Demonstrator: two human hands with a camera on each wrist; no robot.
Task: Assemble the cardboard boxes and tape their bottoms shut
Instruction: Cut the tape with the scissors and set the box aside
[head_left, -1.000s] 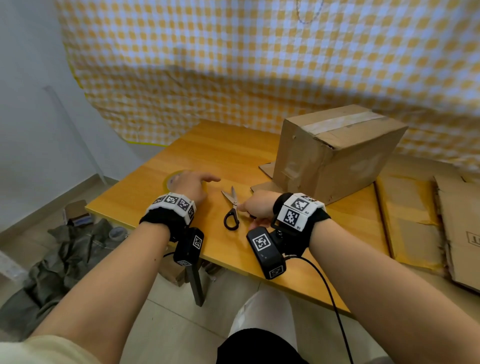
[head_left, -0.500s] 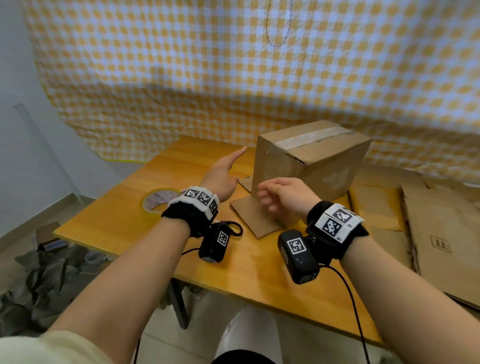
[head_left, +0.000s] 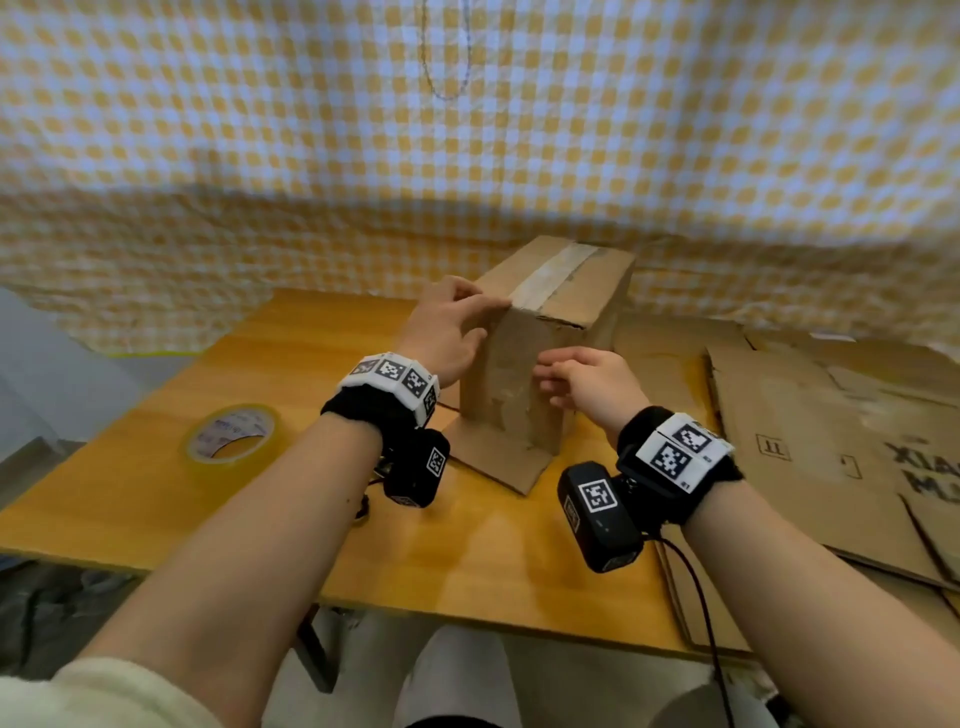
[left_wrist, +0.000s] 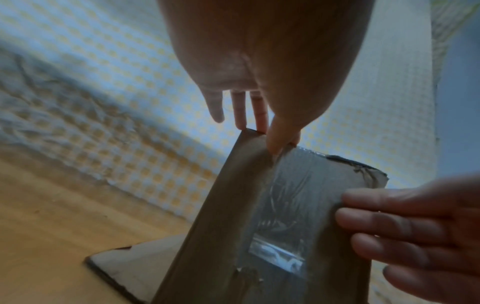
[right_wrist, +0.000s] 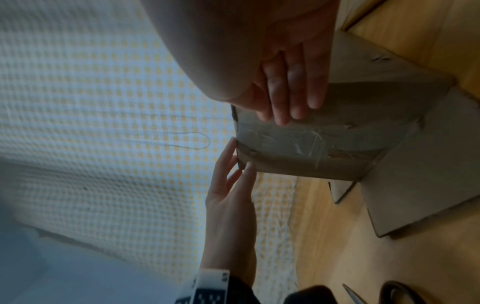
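A cardboard box (head_left: 519, 374) stands on the wooden table (head_left: 156, 493) with its taped side up and its loose flaps splayed on the tabletop. A strip of clear tape (head_left: 556, 275) runs over the top and down the near face (left_wrist: 283, 205). My left hand (head_left: 488, 319) rests on the box's top left corner, fingers along the top edge and thumb on the near face (right_wrist: 298, 148). My right hand (head_left: 550, 376) lays straight fingers (right_wrist: 288, 102) against the near face on the taped area. Neither hand holds a tool.
A roll of clear tape (head_left: 234, 436) lies flat on the table's left part. Flattened cardboard boxes (head_left: 831, 457) are stacked on the right. Scissors (right_wrist: 363, 296) lie near my left wrist. A checked cloth (head_left: 467, 156) hangs behind the table.
My left hand left the tape roll and my right hand left the scissors. Both moved up to the box, which now shows its narrow taped face to me.
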